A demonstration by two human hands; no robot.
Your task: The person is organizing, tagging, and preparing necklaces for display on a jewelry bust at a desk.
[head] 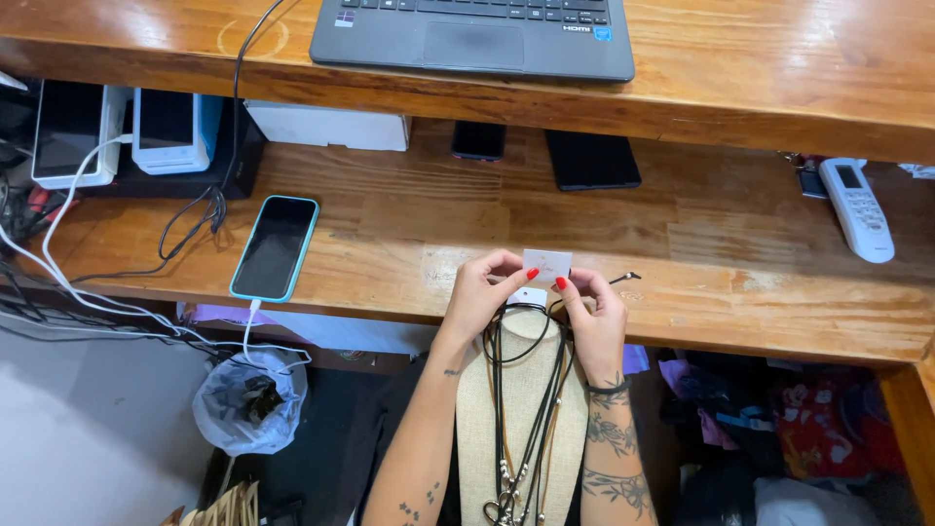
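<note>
Necklace bust point(521, 409) | left hand point(479, 297), right hand point(594, 317) pinching white tag point(546, 264) | wooden shelf point(409, 244)

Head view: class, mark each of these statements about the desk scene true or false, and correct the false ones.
1. Both hands, left hand and right hand, hold a small white tag. True.
2. The phone with the blue case lies screen lit. False: its screen is dark.
3. Necklaces hang on a beige bust. True.
4. The white remote lies on the laptop. False: it lies on the lower shelf, at the right.
</note>
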